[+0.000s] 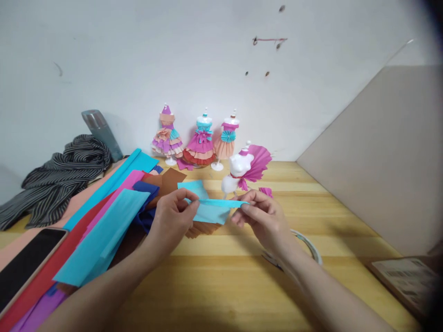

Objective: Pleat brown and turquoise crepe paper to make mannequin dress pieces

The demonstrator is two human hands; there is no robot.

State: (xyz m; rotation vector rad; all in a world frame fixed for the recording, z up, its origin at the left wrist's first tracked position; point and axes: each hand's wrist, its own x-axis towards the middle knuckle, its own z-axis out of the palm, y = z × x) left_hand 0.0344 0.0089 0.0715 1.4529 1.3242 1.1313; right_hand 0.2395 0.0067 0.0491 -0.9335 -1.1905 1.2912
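The 2 forearms (121, 279), left hand (173, 214) and right hand (265, 216) are bare.

The desk (207, 295) gives passage at near middle; a paper pile (104, 235) blocks the left, mannequins (200, 144) line the far side, a raised blue strip (221, 203) bars the centre, a ring (315, 251) lies right.

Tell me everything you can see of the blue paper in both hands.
The blue paper looks thin and crepe-like, with a brighter, narrow band along its top edge that seems folded over. The left hand pinches one end and the right hand the other, holding it spread nearly level above the wooden table. Its paler lower part partly hides brown pleated paper.
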